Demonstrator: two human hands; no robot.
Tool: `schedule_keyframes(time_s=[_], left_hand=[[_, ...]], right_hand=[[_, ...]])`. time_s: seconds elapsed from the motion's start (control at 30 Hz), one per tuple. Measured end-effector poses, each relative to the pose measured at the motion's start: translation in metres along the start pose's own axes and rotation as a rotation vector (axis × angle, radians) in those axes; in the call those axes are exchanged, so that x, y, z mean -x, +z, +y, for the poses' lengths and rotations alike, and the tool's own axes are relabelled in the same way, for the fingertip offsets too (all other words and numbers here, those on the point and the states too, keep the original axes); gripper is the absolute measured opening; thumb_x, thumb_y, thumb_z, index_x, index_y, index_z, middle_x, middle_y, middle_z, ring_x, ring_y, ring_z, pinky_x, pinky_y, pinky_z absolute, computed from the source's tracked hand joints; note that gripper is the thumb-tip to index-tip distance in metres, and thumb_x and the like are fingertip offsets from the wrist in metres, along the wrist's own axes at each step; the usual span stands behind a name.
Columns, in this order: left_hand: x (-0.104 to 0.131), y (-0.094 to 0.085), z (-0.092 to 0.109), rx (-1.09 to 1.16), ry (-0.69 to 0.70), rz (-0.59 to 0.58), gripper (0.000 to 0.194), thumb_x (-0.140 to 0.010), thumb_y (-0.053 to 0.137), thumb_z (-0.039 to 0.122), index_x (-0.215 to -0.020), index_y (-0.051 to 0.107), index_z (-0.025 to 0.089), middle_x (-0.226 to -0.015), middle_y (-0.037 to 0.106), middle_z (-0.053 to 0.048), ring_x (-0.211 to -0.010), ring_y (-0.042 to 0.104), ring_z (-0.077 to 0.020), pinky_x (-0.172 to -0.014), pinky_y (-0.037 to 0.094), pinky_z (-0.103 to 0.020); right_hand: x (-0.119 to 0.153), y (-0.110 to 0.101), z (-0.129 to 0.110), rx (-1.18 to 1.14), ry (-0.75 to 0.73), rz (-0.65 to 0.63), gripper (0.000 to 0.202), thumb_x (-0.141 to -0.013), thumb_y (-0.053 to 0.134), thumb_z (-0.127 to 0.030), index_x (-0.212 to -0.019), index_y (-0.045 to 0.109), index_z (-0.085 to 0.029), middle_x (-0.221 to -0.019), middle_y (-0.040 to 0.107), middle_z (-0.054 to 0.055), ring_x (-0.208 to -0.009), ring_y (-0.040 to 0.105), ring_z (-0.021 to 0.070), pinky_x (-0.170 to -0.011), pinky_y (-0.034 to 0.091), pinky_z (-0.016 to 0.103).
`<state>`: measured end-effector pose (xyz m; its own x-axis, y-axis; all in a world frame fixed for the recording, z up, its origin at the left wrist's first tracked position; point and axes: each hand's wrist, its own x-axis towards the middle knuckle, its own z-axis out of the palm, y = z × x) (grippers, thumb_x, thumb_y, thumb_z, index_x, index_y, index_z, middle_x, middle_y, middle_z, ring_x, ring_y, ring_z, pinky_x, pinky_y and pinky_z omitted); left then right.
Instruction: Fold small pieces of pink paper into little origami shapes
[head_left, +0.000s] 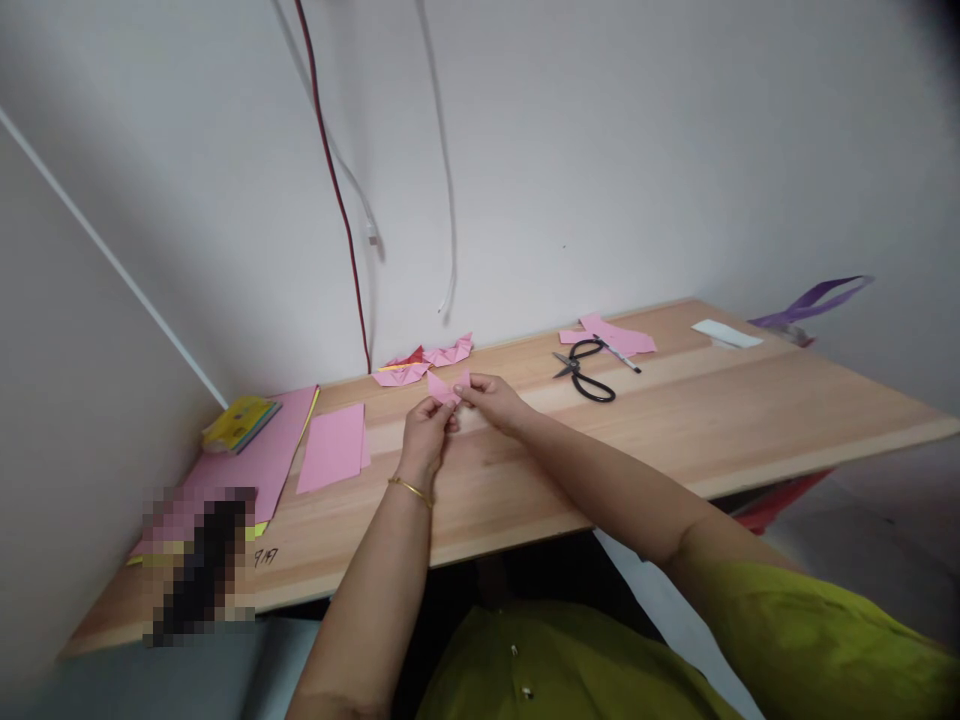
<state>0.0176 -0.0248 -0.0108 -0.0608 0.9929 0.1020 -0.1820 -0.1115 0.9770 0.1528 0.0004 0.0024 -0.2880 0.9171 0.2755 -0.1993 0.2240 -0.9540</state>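
A small folded piece of pink paper is held up between both hands over the middle of the wooden table. My left hand, with a gold bracelet at the wrist, pinches its lower left part. The fingers of my right hand are closed on its right side. Just behind, against the wall, lie several folded pink paper shapes. Flat pink sheets rest to the left of my left hand.
Black-handled scissors, a pen and pink scraps lie right of my hands. A white strip is further right. Large pink sheets with a yellow packet lie left. Cables hang down the wall.
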Motion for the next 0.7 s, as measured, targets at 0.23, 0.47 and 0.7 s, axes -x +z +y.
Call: schedule_keyframes(time_s=[0.23,0.47,0.7], left_hand=[[0.0006,0.0006,-0.0027,-0.043,-0.007,-0.070,0.023,-0.065,0.067,0.033,-0.071,0.058,0.013,-0.063,0.054,0.001,-0.052,0.047,-0.0062,-0.050,0.038,-0.020],[0.0018,-0.0004,-0.0003,-0.060,0.036,-0.076,0.023,-0.067,0.065,0.035,-0.066,0.055,0.014,-0.061,0.054,0.001,-0.050,0.044,-0.0051,-0.049,0.034,-0.019],[0.0014,-0.0003,-0.0023,-0.017,-0.014,-0.085,0.024,-0.066,0.066,0.033,-0.064,0.053,0.014,-0.060,0.054,0.001,-0.049,0.044,-0.0057,-0.049,0.035,-0.020]], right_hand=[[0.0003,0.0006,0.0031,-0.033,0.033,-0.058,0.028,-0.062,0.069,-0.039,-0.067,0.060,-0.013,-0.063,0.060,0.001,-0.058,0.054,0.0115,-0.059,0.043,0.025],[0.0008,0.0008,0.0008,0.074,-0.020,-0.033,0.030,-0.070,0.062,-0.043,-0.063,0.058,-0.014,-0.064,0.060,0.002,-0.060,0.055,0.0120,-0.060,0.043,0.024],[-0.0005,0.0004,0.0062,-0.021,0.031,-0.061,0.030,-0.069,0.063,-0.043,-0.067,0.060,-0.014,-0.061,0.060,0.001,-0.056,0.054,0.0112,-0.058,0.043,0.024]])
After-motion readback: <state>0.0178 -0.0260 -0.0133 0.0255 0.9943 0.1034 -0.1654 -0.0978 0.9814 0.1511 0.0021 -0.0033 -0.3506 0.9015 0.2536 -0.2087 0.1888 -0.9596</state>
